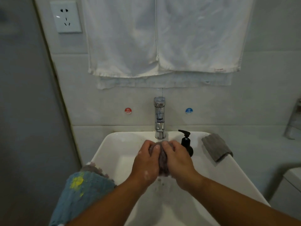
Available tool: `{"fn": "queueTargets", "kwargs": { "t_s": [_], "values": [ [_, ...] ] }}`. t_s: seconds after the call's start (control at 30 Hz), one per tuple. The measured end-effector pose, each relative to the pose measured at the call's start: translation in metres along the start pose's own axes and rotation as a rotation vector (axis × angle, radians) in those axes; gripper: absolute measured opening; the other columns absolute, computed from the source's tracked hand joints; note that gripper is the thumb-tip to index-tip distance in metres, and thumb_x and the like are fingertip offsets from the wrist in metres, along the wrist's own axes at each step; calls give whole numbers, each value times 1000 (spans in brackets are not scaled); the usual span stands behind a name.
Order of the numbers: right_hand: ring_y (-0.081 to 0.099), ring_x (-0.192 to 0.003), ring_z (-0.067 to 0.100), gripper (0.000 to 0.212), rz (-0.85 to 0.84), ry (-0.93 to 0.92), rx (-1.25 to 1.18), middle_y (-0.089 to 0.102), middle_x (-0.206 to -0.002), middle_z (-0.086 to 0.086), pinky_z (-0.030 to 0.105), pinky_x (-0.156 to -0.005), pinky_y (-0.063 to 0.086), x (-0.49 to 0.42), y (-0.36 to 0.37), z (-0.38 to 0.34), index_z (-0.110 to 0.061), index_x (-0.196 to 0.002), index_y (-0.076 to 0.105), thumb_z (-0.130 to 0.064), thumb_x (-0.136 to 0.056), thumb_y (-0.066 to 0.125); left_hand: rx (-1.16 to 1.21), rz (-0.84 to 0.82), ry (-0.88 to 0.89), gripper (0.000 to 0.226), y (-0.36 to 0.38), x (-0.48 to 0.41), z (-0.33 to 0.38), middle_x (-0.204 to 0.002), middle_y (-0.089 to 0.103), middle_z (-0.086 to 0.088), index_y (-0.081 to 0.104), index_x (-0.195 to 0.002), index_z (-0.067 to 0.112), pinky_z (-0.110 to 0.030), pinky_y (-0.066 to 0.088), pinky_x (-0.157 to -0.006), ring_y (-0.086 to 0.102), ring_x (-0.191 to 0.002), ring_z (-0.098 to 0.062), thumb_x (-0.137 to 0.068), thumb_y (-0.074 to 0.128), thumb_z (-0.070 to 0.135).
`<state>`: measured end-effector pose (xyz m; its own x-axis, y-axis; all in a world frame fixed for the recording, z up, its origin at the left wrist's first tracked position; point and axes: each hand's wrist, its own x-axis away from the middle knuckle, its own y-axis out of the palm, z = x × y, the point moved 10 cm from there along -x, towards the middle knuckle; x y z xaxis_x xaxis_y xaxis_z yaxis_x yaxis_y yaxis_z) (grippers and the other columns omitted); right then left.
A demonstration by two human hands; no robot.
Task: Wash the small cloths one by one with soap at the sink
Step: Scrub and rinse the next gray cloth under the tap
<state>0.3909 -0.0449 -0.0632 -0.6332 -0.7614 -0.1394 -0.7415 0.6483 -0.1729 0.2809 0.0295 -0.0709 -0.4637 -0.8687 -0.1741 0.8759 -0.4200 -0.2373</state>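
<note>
A bunched grey-purple cloth (162,162) is squeezed between both hands over the white sink (114,149), just below the chrome tap (159,118). My left hand (146,162) grips its left side and my right hand (177,162) grips its right side. Soap suds cling to my left hand, and water drips from the cloth into the basin. A black soap pump bottle (186,142) stands on the rim right of the tap. A folded grey cloth (216,146) lies on the right rim. A blue cloth with yellow marks (81,194) hangs over the left rim.
White towels (162,38) hang on the wall above the tap. A wall socket (66,17) is at the upper left. Hot (128,110) and cold (189,111) stickers flank the tap. Another white fixture (291,178) is at the right edge.
</note>
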Motion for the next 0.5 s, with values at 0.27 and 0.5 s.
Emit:
{"fn": "queueTargets", "kwargs": {
  "t_s": [0.27, 0.5],
  "values": [
    [64, -84, 7, 21, 101, -109, 133, 66, -94, -3, 23, -75, 56, -7, -15, -8, -23, -103, 59, -36, -107, 43, 39, 36, 32, 20, 15, 15, 11, -101, 66, 2, 55, -107, 32, -30, 63, -69, 68, -92, -15, -107, 38, 42],
    [65, -78, 5, 21, 24, -189, 175, 65, -85, -7, 14, -65, 52, 7, 7, -8, -24, -97, 58, -37, -106, 44, -73, 171, 55, 21, -3, 5, 7, -93, 66, 4, 52, -104, 31, -44, 60, -81, 66, -87, -16, -109, 34, 41]
  ]
}}
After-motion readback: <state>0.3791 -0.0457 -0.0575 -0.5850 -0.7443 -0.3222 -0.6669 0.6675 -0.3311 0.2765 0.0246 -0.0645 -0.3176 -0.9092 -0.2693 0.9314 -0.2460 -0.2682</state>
